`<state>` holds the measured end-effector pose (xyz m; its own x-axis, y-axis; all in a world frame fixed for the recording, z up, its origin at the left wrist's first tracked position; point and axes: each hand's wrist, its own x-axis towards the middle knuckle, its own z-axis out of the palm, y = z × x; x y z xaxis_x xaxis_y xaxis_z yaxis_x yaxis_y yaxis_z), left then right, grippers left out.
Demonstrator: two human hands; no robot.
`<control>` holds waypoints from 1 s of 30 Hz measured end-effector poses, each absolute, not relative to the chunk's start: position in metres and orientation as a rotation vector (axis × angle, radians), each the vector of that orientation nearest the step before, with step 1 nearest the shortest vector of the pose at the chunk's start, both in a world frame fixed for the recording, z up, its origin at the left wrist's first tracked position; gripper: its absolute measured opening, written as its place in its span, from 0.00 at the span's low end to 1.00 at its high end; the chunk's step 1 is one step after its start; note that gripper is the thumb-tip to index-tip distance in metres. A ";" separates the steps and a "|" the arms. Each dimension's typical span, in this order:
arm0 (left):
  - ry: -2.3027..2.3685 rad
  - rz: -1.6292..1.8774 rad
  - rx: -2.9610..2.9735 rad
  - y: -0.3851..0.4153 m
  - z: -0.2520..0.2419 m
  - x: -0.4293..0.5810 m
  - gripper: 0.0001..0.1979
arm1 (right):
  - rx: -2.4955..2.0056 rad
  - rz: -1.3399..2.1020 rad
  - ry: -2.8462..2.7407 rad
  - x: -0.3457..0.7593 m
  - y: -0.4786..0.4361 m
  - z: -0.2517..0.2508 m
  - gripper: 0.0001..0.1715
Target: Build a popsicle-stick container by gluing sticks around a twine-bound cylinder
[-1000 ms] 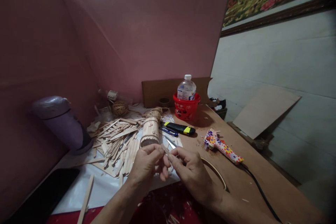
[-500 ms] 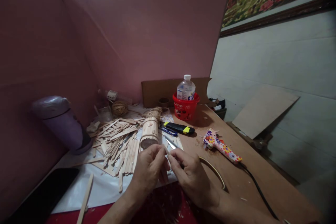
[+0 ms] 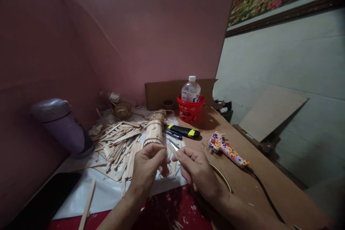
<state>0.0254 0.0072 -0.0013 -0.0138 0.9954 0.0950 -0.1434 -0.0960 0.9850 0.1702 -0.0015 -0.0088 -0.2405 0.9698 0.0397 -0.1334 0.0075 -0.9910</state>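
Observation:
In the head view my right hand [image 3: 198, 169] pinches a short piece of wooden craft stick [image 3: 172, 149] between thumb and fingers. My left hand [image 3: 149, 165] is a little to the left, thumb and forefinger pressed together; I cannot make out anything in them. Pointed scissors, with a bright blade [image 3: 174, 146] and a gold handle [image 3: 222, 178], pass behind the right hand; whether they lie on the table or touch the palm is hidden. Just beyond the left hand, a cylinder of craft sticks [image 3: 153, 133] bound with twine lies on its side.
A pile of craft sticks [image 3: 118, 143] covers the white sheet at left, near a purple tumbler [image 3: 63, 125] and a dark phone [image 3: 45, 197]. Yellow-black cutter [image 3: 184, 131], red bucket [image 3: 190, 111] with a bottle [image 3: 191, 91], and a flower-patterned glue gun [image 3: 226, 151] with cord stand or lie right.
My hands have moved apart. The left fingers came away from the stick piece, which stays in the right hand. The left hand shifted slightly left and up.

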 end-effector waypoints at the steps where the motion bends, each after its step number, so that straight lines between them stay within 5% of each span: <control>1: 1.060 1.342 1.167 0.008 -0.002 0.025 0.12 | -0.961 1.439 -1.265 0.170 -0.001 -0.010 0.19; 15: 1.032 1.401 1.106 0.015 -0.002 0.015 0.21 | -0.859 1.705 -1.241 0.171 0.001 -0.006 0.28; 23: 1.063 1.461 1.173 0.011 0.001 0.018 0.19 | -0.935 1.618 -1.318 0.171 0.003 -0.006 0.21; 30: 1.142 1.650 1.081 0.018 0.001 0.004 0.13 | -1.069 1.208 -1.065 0.179 0.016 -0.009 0.21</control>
